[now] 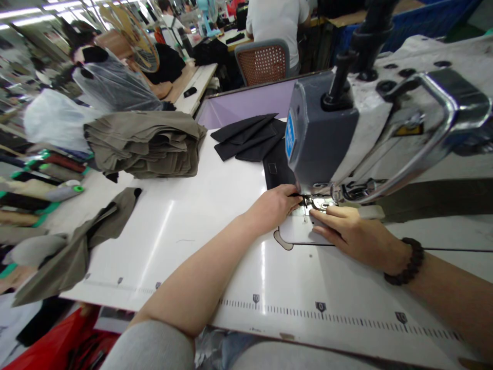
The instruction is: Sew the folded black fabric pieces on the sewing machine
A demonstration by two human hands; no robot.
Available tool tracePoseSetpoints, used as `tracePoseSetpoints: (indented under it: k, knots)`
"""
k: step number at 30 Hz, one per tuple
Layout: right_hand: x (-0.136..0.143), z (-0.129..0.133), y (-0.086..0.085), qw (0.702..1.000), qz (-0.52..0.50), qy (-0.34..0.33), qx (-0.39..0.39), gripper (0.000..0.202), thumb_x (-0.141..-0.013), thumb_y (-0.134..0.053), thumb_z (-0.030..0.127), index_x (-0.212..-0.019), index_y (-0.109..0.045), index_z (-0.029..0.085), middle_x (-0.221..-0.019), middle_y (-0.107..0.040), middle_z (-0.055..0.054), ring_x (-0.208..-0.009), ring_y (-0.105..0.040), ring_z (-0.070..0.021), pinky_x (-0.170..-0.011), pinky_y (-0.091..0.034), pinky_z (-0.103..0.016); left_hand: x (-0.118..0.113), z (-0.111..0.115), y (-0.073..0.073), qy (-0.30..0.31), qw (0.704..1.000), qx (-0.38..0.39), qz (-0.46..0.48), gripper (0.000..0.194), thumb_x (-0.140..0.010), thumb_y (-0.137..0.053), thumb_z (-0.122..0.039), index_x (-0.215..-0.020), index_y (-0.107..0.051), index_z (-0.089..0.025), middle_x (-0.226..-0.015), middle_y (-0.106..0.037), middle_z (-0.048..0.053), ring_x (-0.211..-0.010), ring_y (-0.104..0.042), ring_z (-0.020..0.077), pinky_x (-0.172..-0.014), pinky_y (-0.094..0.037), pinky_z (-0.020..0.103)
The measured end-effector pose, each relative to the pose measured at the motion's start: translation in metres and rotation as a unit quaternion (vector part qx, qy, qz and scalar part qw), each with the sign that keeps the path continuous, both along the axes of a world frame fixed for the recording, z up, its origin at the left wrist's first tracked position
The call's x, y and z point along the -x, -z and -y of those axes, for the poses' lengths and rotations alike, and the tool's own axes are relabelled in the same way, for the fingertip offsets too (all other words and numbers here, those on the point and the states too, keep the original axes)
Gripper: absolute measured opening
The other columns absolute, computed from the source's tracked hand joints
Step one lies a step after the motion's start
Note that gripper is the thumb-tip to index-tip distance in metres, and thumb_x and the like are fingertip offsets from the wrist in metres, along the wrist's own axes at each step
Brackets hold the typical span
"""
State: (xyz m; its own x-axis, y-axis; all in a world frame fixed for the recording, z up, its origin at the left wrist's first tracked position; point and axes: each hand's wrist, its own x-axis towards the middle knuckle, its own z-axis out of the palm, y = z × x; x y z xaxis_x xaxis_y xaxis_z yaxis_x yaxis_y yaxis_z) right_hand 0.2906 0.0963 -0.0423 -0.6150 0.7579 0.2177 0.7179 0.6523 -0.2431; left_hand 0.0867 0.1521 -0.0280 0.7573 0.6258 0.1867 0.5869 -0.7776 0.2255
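Observation:
A black fabric piece point(275, 177) with a small stitched rectangle lies left of the sewing machine point(323, 123), partly hidden behind its head. My left hand point(275, 206) has its fingers closed on the near edge of this fabric, with the fingertips beside the presser foot point(307, 201). Right of the foot, my right hand point(348, 230) rests with fingers stretched out over the metal needle plate point(296, 231); nothing shows in its grasp. The needle and the fabric under the fingertips are hard to make out.
Folded black pieces point(250, 137) lie behind the fabric. A thick olive stack point(144, 144) stands farther left, and a loose olive piece point(80, 252) hangs by thread cones point(57, 192). Olive fabric point(435, 198) lies right of the needle area. A person point(275, 23) sits beyond.

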Motion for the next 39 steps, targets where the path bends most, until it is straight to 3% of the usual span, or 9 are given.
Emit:
tracePoseSetpoints:
  k: [4,8,13,17,23,31,39]
  knots:
    - [-0.001,0.000,0.000,1.000,-0.001,-0.004,-0.008,0.033,-0.090,-0.038,0.035,-0.109,-0.058,0.015,-0.080,-0.062,-0.007,-0.071,-0.056,-0.0160,-0.064,-0.043,-0.029,0.000,0.004,-0.004,-0.016,1.000,-0.007,-0.018,0.021,-0.090,-0.046,-0.022,-0.097,-0.064,-0.015,-0.094,-0.061,0.006,-0.089,-0.057,0.0178,-0.077,-0.048,0.029]
    - [-0.003,0.002,-0.004,0.999,-0.022,-0.020,-0.023,0.031,-0.091,-0.037,0.033,-0.104,-0.061,0.017,-0.078,-0.062,-0.006,-0.071,-0.057,-0.0147,-0.059,-0.043,-0.026,0.001,0.031,-0.022,-0.025,0.995,-0.003,-0.094,0.027,-0.087,-0.051,-0.034,-0.092,-0.064,-0.011,-0.090,-0.059,0.009,-0.084,-0.056,0.0209,-0.073,-0.048,0.033]
    - [-0.006,0.011,-0.012,0.995,-0.032,-0.086,-0.038,0.032,-0.091,-0.037,0.030,-0.098,-0.064,0.014,-0.070,-0.061,-0.004,-0.062,-0.056,-0.0128,-0.054,-0.041,-0.027,0.000,0.065,-0.038,0.045,0.988,-0.009,-0.148,0.033,-0.085,-0.052,-0.039,-0.089,-0.063,-0.008,-0.093,-0.059,0.012,-0.083,-0.055,0.0214,-0.072,-0.048,0.033]
    - [-0.005,0.017,-0.017,0.990,-0.024,-0.119,-0.072,0.033,-0.091,-0.037,0.029,-0.091,-0.066,0.013,-0.061,-0.055,-0.003,-0.056,-0.050,-0.0123,-0.051,-0.037,-0.028,0.003,0.072,-0.031,0.062,0.990,-0.019,-0.127,0.026,-0.089,-0.048,-0.029,-0.090,-0.062,-0.008,-0.103,-0.059,0.013,-0.088,-0.055,0.0205,-0.077,-0.049,0.033]
    - [-0.001,0.021,-0.021,0.985,-0.021,-0.141,-0.097,0.033,-0.092,-0.037,0.028,-0.081,-0.065,0.015,-0.058,-0.052,-0.002,-0.053,-0.045,-0.0117,-0.050,-0.034,-0.028,0.011,0.075,-0.019,0.084,0.994,-0.021,-0.072,0.024,-0.090,-0.042,-0.015,-0.107,-0.056,-0.005,-0.116,-0.057,0.013,-0.112,-0.050,0.0179,-0.096,-0.043,0.031]
    - [0.001,0.022,-0.018,0.986,-0.015,-0.134,-0.102,0.028,-0.090,-0.040,0.026,-0.083,-0.065,0.014,-0.059,-0.053,-0.002,-0.054,-0.046,-0.0123,-0.052,-0.035,-0.028,0.010,0.074,-0.020,0.082,0.994,-0.021,-0.062,0.027,-0.092,-0.038,-0.016,-0.108,-0.057,-0.007,-0.116,-0.058,0.013,-0.111,-0.052,0.0196,-0.097,-0.043,0.032]
    - [0.001,0.017,-0.015,0.993,0.018,-0.089,-0.077,0.033,-0.091,-0.037,0.032,-0.091,-0.064,0.014,-0.061,-0.055,-0.003,-0.054,-0.050,-0.0133,-0.050,-0.035,-0.029,0.011,0.058,-0.014,0.076,0.995,-0.024,-0.054,0.025,-0.088,-0.045,-0.013,-0.108,-0.056,-0.006,-0.117,-0.056,0.012,-0.111,-0.051,0.0198,-0.100,-0.040,0.031]
